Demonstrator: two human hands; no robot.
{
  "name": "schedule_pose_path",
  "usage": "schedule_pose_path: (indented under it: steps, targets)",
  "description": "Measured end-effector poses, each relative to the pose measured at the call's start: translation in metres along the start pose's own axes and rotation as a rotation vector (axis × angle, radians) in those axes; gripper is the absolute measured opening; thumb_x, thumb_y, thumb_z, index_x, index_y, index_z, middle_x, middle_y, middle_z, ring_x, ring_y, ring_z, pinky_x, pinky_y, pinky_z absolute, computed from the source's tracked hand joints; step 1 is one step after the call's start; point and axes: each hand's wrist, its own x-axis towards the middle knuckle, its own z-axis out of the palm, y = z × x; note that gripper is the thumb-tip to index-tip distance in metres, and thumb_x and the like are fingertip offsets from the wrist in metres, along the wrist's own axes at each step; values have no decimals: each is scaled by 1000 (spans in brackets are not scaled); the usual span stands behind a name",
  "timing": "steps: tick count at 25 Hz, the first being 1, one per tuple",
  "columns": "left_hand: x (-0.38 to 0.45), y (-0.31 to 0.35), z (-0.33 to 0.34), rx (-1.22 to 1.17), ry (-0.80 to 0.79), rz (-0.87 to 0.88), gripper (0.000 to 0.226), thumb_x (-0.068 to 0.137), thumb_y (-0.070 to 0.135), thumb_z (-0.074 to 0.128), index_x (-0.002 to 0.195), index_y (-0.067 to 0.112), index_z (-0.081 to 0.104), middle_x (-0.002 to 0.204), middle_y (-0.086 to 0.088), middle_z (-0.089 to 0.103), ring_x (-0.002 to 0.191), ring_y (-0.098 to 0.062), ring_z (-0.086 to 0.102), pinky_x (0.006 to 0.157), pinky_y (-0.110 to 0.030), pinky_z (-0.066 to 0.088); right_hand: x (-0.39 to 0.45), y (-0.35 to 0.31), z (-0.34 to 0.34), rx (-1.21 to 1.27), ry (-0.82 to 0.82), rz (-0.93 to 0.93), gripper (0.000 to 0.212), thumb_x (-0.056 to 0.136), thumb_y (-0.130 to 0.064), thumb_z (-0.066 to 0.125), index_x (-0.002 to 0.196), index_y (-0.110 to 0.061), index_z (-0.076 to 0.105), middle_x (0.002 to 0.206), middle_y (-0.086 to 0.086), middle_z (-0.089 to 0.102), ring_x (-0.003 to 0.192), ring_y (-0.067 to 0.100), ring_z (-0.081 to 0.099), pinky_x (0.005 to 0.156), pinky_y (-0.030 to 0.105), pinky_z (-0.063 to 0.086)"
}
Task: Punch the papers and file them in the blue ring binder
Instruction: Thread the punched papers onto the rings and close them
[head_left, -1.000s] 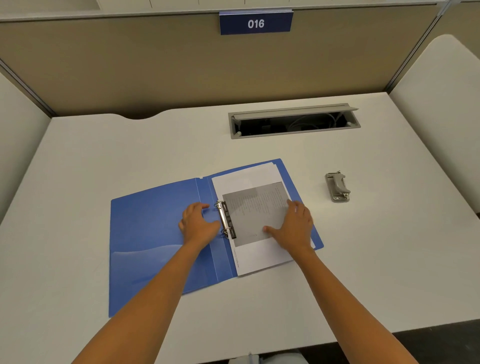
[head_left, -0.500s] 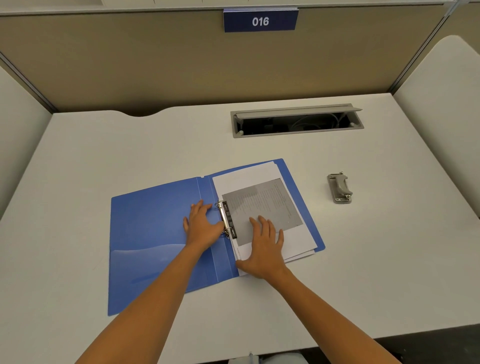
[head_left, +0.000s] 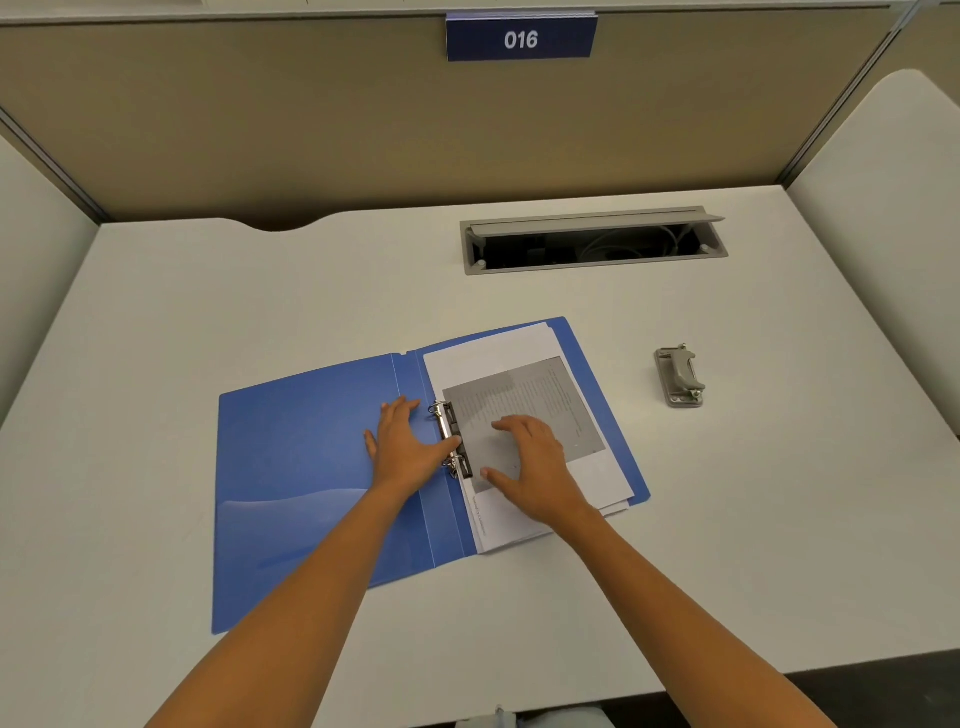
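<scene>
Currently the blue ring binder (head_left: 311, 467) lies open at centre frame on the desk (head_left: 156, 312); papers (head_left: 524, 410) sit on its right half. Right hand (head_left: 535, 467) rests spread on the sheets, gripping nothing. Left hand (head_left: 405, 447) lies flat, thumb at the ring mechanism (head_left: 451, 436). Risk: rings snapping on unaligned holes would tear paper or pinch the thumb. Hole punch (head_left: 679, 376) idle, right.

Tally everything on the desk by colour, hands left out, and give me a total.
Blue: 1, the open ring binder
White and grey: 1, the stack of papers lying in the binder; I cannot count the sheets
Silver metal: 2, the hole punch and the binder's ring mechanism
Grey: 1, the cable tray set into the desk
Total: 5
</scene>
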Motion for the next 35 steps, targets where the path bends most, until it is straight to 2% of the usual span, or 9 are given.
schedule_pose_path:
  steps: [4,7,10,17,20,22,25,29,35]
  targets:
    - [3,-2,-2,42,16,-11,89,73,48,77,146,19,35,160,0,20,150,-18,5,118,-50,-7,29,-10,-11,56,-139,-144,49,84,-28,70,128,-23,51,134,-4,49,123,15,46,107,31,39]
    - [7,-3,-3,32,-50,-21,96,72,52,76,149,20,29,161,1,14,150,-18,0,116,-52,-10,46,-15,-10,29,-238,-205,61,77,-30,76,131,-22,49,137,-2,46,125,16,44,106,32,37]
    - [13,-10,-9,-12,-132,3,96,74,50,75,150,21,26,162,4,11,150,-17,-2,117,-51,-10,49,-15,-4,-4,-258,-206,76,71,-35,80,136,-22,43,144,-1,41,129,18,41,108,34,35]
    - [23,-15,-23,-26,-215,77,89,76,41,76,149,22,30,161,6,11,149,-14,-2,118,-48,-10,42,-16,4,96,-295,-171,81,70,-41,80,137,-25,38,137,-4,46,119,13,46,104,36,43]
    - [26,-16,-25,-5,-247,93,91,74,42,78,149,24,29,162,7,9,149,-14,-3,117,-47,-11,48,-8,-2,29,-191,-188,91,66,-57,76,141,-28,33,146,-6,37,131,13,36,113,40,33]
    - [26,-17,-25,-7,-258,94,92,74,42,78,150,25,29,162,8,9,149,-14,-4,117,-47,-11,48,4,-3,-16,-115,-153,103,64,-67,71,146,-26,25,156,-6,22,142,13,22,117,37,17]
    - [26,-17,-26,-15,-264,94,93,73,41,79,150,25,28,162,8,8,149,-13,-5,117,-47,-12,35,16,6,-89,-101,-120,114,66,-77,58,152,-21,10,161,-5,3,147,11,1,119,35,0]
    - [26,-16,-27,-24,-278,90,95,72,41,80,150,26,28,161,9,8,149,-12,-6,117,-48,-12,24,22,23,-158,-96,-103,115,66,-84,45,152,-21,1,161,-5,-6,147,13,-10,119,36,-6]
    - [25,-15,-25,-6,-269,97,97,71,40,80,150,25,27,162,8,7,149,-13,-6,117,-49,-13,34,24,15,-137,-129,-138,113,68,-76,58,152,-22,5,161,-6,-3,148,14,-7,118,35,-7]
